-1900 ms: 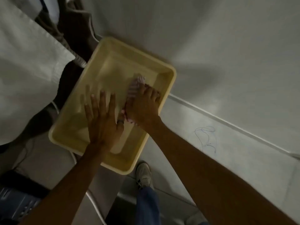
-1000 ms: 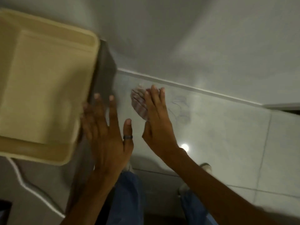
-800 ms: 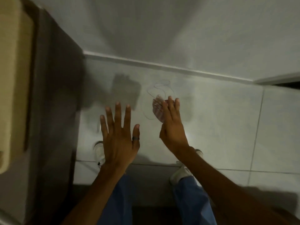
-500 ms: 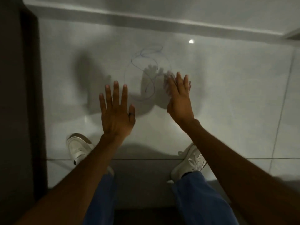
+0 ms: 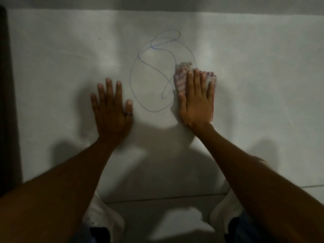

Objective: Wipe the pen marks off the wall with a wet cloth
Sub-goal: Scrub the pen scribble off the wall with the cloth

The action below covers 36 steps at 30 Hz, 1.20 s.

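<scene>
A looping blue pen scribble (image 5: 154, 71) is drawn on the pale tiled wall (image 5: 254, 67). My right hand (image 5: 196, 102) lies flat on a pink-and-white striped cloth (image 5: 180, 78), pressing it to the wall at the scribble's right edge. The cloth sticks out above and to the left of the fingers; most of it is hidden under the palm. My left hand (image 5: 112, 109), with a dark ring on the thumb, rests flat on the wall just left of the scribble, fingers spread, holding nothing.
A dark vertical edge (image 5: 8, 102) runs down the far left. A grout line (image 5: 166, 197) crosses the wall below my arms. My white shoes (image 5: 105, 218) and blue trouser legs show at the bottom. A ledge (image 5: 157, 4) borders the tile at the top.
I turned from the yellow tub to the wall; the tub has left view. Both hands came up to the wall and now lie flat on it, the cloth against the scribble.
</scene>
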Motion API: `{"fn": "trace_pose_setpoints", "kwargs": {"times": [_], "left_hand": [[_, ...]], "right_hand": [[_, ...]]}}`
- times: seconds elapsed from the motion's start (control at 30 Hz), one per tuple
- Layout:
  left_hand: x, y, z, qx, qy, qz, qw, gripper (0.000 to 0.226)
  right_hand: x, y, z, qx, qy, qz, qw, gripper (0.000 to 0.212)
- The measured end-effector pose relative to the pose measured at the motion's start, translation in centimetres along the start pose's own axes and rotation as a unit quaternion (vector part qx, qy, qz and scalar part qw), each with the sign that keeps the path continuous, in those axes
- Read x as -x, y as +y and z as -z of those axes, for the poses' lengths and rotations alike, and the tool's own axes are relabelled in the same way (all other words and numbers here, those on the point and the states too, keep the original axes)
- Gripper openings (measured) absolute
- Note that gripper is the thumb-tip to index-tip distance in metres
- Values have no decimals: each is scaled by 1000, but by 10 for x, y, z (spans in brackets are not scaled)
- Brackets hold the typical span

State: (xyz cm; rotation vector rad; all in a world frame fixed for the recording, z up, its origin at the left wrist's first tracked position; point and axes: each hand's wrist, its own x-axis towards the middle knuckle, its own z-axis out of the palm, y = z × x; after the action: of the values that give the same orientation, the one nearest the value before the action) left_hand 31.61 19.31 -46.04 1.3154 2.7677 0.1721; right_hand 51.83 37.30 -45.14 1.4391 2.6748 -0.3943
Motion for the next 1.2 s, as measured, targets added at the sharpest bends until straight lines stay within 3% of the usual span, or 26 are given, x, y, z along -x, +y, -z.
{"fn": "trace_pose_setpoints", "kwargs": {"times": [0.17,0.27,0.3,0.4,0.43,0.5,0.53,0.63,0.73,0.83,0.87,0.97,1.07,1.1,1.17,1.2], "left_hand": [[-2,4,6,21,1,7,1000,68],[-1,5,4,33,17,3,999,69],[-1,7,4,35,19,3,999,69],[-1,8,3,42,14,4,999,70],[1,8,3,43,15,4,999,70],[1,7,1,45,22,2,999,70],[1,6,-1,42,25,1,999,70],[0,4,-6,33,38,-6,999,72],[0,4,-8,37,51,-5,998,72],[-3,2,-10,47,54,-11,997,72],[-3,2,-11,47,58,-9,997,72],[-2,1,-10,58,60,1,997,72],[-4,2,-11,62,57,-5,996,73],[-4,1,-11,63,55,-4,996,73],[-4,-2,-11,65,52,2,996,73],[-3,-2,-11,66,52,4,996,74]], "right_hand": [[-22,29,15,-6,7,117,993,68],[-47,28,23,-21,34,-39,998,66],[-51,25,23,-7,30,-45,998,66],[-55,29,22,23,3,131,991,65],[-61,31,23,17,4,126,992,64],[-70,22,26,11,32,12,999,64],[-72,14,25,20,36,-4,999,65],[-79,-2,23,24,7,123,992,65],[-88,-17,25,16,38,5,999,65],[-85,-33,16,18,14,142,990,64],[-86,-36,15,7,20,134,991,62],[-88,-52,14,-8,51,-27,998,63],[-90,-50,15,8,9,110,994,63],[-90,-48,19,-2,12,95,995,62],[-85,-55,19,-2,41,-22,999,62],[-79,-60,17,10,39,-29,999,63]]}}
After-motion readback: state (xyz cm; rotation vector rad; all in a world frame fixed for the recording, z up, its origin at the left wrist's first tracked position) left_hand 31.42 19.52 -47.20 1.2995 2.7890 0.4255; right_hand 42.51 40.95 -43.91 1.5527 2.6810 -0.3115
